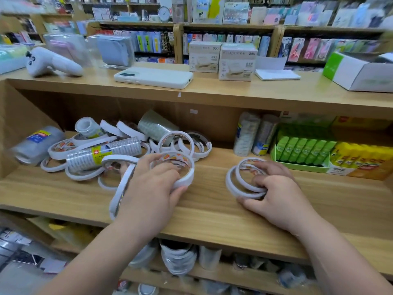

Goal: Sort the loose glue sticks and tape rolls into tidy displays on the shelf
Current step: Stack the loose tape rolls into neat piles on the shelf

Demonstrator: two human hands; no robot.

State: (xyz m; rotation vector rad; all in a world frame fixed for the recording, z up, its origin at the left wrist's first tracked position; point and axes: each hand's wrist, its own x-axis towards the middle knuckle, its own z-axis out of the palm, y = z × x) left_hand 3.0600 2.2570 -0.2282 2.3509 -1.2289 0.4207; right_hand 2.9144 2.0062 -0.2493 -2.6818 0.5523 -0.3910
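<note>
A jumble of thin white tape rolls [89,150] lies on the left of the wooden shelf [208,209], mixed with wrapped packs of clear tape [104,154]. My left hand [148,188] grips a wide white tape roll [182,167] near the shelf's middle. A thin roll [120,188] leans against that wrist. My right hand [274,192] holds a small stack of thin tape rolls [240,179] lying on the shelf, fingers curled over their rims. Green glue sticks [302,149] and yellow glue sticks [359,156] stand in boxes at the right.
Two upright sleeves of clear tape [255,135] stand left of the glue boxes. The top ledge holds a white phone [153,77], a white controller [51,62], small boxes [236,60] and a green-and-white carton [359,69]. More tape packs [178,258] fill the shelf below.
</note>
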